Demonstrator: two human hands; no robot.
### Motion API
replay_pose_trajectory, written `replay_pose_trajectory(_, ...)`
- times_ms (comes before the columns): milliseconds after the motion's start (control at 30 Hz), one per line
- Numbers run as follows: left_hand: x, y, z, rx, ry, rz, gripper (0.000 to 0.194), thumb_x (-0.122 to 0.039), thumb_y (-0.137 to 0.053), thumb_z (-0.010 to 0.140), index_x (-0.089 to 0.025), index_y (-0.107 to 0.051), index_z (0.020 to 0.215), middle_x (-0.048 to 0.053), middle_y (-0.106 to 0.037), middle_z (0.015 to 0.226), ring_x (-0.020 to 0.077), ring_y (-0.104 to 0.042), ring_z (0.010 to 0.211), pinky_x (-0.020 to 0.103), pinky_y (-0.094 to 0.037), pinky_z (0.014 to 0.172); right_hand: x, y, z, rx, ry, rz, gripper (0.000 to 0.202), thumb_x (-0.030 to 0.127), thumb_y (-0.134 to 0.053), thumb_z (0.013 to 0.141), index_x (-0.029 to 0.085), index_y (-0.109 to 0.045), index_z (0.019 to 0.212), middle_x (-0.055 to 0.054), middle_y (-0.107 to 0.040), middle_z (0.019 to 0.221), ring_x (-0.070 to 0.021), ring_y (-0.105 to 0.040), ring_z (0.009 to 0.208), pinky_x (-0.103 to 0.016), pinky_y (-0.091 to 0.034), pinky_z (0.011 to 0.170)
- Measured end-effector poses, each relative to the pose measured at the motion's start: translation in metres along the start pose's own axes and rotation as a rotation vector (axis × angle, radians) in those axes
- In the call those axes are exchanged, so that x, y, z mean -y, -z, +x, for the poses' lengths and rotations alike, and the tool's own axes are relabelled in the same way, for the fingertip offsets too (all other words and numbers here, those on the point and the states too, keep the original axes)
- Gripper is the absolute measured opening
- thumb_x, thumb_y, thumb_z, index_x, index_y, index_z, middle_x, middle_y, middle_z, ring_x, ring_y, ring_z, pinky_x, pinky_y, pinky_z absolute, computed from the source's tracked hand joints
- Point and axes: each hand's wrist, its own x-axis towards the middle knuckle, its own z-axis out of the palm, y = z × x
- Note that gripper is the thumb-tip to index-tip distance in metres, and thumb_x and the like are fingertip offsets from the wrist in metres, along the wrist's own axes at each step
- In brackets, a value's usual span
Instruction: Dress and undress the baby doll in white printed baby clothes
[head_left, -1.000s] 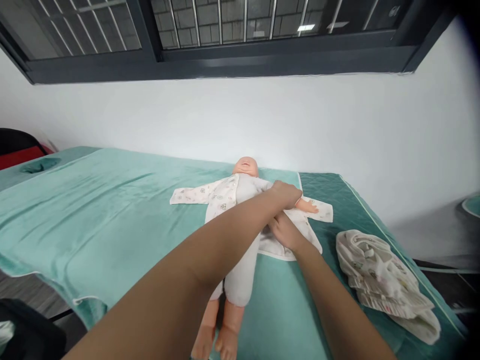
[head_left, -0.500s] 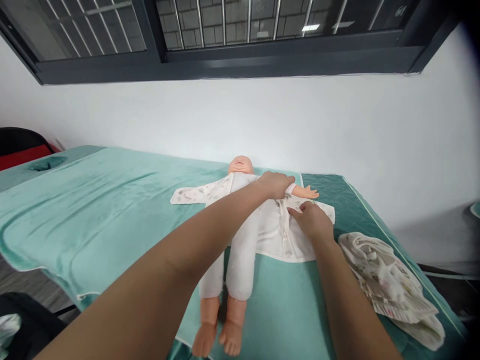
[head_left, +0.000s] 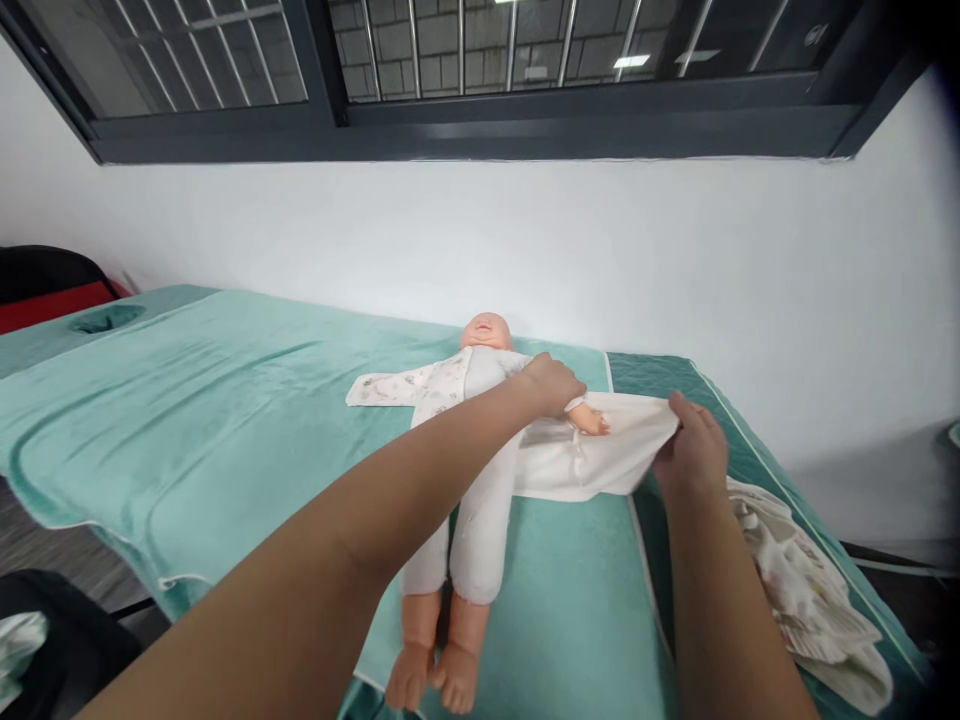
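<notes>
A baby doll (head_left: 480,530) with a white cloth body lies on its back, its head toward the wall and bare feet toward me. One sleeve of a patterned white baby shirt (head_left: 442,385) covers its arm on the left. My left hand (head_left: 553,385) is closed around the doll's other arm, whose small hand (head_left: 590,419) sticks out below my fingers. My right hand (head_left: 691,440) pinches the edge of the shirt's loose side and holds it stretched out to the right, lifted off the bed.
A teal padded bed (head_left: 225,420) with a light green sheet stands against the white wall (head_left: 420,240). Crumpled patterned baby clothing (head_left: 814,600) lies by its right edge. A dark-framed window (head_left: 480,130) is above. A black bag-like object (head_left: 60,640) is at lower left.
My right hand has moved right, taking the shirt's edge with it and pulling the cloth taut. The doll's arm in my left hand now points lower, toward me.
</notes>
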Motion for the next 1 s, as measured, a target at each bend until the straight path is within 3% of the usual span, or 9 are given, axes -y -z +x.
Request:
replay_pose_trajectory(133, -0.008, 0.003, 0.000, -0.002, 0.105, 0.017, 0.027, -0.029, -0.060, 0.084, -0.021, -0.070, 0.108, 0.013, -0.070, 0.117, 0.0302, -0.059, 0.111, 0.044, -0.035, 0.095, 0.016, -0.013, -0.008, -0.045, 0.023, 0.112, 0.038, 0.044, -0.074, 0.076, 0.024, -0.041, 0.073, 0.010, -0.039, 0.061, -0.0075, -0.042, 0.054, -0.022, -0.041, 0.053)
replay_pose_trajectory(233, -0.011, 0.003, 0.003, -0.001, 0.215, -0.032, 0.034, -0.031, -0.059, 0.086, -0.019, -0.068, 0.116, 0.016, -0.067, 0.123, 0.0311, -0.055, 0.118, 0.044, -0.034, 0.097, 0.023, -0.025, -0.025, 0.150, -0.056, 0.160, 0.035, 0.050, -0.069, 0.081, 0.025, -0.045, 0.080, 0.008, -0.049, 0.066, -0.0106, -0.051, 0.057, -0.026, -0.049, 0.061)
replay_pose_trajectory(333, -0.012, 0.000, 0.006, -0.011, 0.281, -0.060, 0.039, -0.030, -0.058, 0.087, -0.015, -0.065, 0.122, 0.018, -0.064, 0.127, 0.0320, -0.053, 0.119, 0.046, -0.035, 0.098, 0.023, -0.034, -0.046, 0.346, -0.131, 0.076, 0.029, 0.052, -0.065, 0.084, 0.027, -0.051, 0.092, 0.003, -0.062, 0.078, -0.0191, -0.065, 0.074, -0.035, -0.056, 0.073)
replay_pose_trajectory(433, -0.016, -0.003, 0.007, -0.035, 0.339, -0.071, 0.043, -0.028, -0.061, 0.084, -0.011, -0.063, 0.124, 0.021, -0.061, 0.129, 0.0344, -0.051, 0.122, 0.050, -0.032, 0.103, 0.024, -0.037, -0.059, 0.415, -0.097, -0.096, 0.034, 0.053, -0.056, 0.089, 0.029, -0.056, 0.112, -0.004, -0.070, 0.101, -0.0275, -0.068, 0.101, -0.041, -0.056, 0.085)
replay_pose_trajectory(567, -0.019, -0.005, 0.008, -0.048, 0.399, -0.117, 0.051, -0.028, -0.063, 0.081, -0.006, -0.060, 0.127, 0.025, -0.057, 0.132, 0.0363, -0.050, 0.123, 0.052, -0.031, 0.107, 0.026, -0.040, -0.068, 0.478, -0.046, -0.179, 0.047, 0.054, -0.045, 0.093, 0.030, -0.051, 0.133, -0.007, -0.068, 0.122, -0.0298, -0.060, 0.122, -0.043, -0.052, 0.096)
replay_pose_trajectory(667, -0.005, 0.000, 0.006, -0.002, 0.381, -0.204, 0.054, -0.028, -0.068, 0.075, -0.011, -0.062, 0.127, 0.022, -0.058, 0.134, 0.0348, -0.054, 0.122, 0.047, -0.039, 0.103, 0.026, -0.047, -0.077, 0.654, -0.083, -0.070, 0.054, 0.050, -0.051, 0.091, 0.030, -0.045, 0.141, -0.007, -0.063, 0.134, -0.0304, -0.057, 0.127, -0.047, -0.050, 0.101)
replay_pose_trajectory(800, 0.030, 0.011, -0.008, 0.058, 0.316, -0.347, 0.036, -0.028, -0.069, 0.074, -0.015, -0.072, 0.107, 0.016, -0.071, 0.114, 0.0288, -0.065, 0.103, 0.036, -0.047, 0.093, 0.024, -0.056, -0.088, 0.816, -0.199, 0.165, 0.056, 0.038, -0.067, 0.084, 0.031, -0.051, 0.138, -0.004, -0.048, 0.151, -0.0288, -0.053, 0.131, -0.044, -0.048, 0.105)
replay_pose_trajectory(900, 0.050, 0.018, -0.027, -0.025, 0.299, -0.436, 0.034, -0.034, -0.052, 0.089, -0.015, -0.070, 0.111, 0.012, -0.073, 0.113, 0.0215, -0.067, 0.098, 0.028, -0.048, 0.088, 0.025, -0.059, -0.094, 0.907, -0.236, 0.211, 0.056, 0.030, -0.071, 0.084, 0.032, -0.054, 0.137, -0.004, -0.044, 0.154, -0.0254, -0.053, 0.131, -0.041, -0.046, 0.107)
replay_pose_trajectory(1000, 0.057, 0.021, -0.044, -0.124, 0.330, -0.628, 0.049, -0.048, -0.032, 0.097, -0.017, -0.065, 0.116, 0.008, -0.073, 0.112, 0.0195, -0.067, 0.097, 0.028, -0.048, 0.086, 0.027, -0.061, -0.098, 1.006, -0.250, 0.175, 0.054, 0.029, -0.068, 0.087, 0.035, -0.053, 0.139, -0.004, -0.043, 0.156, -0.0246, -0.051, 0.132, -0.042, -0.046, 0.106)
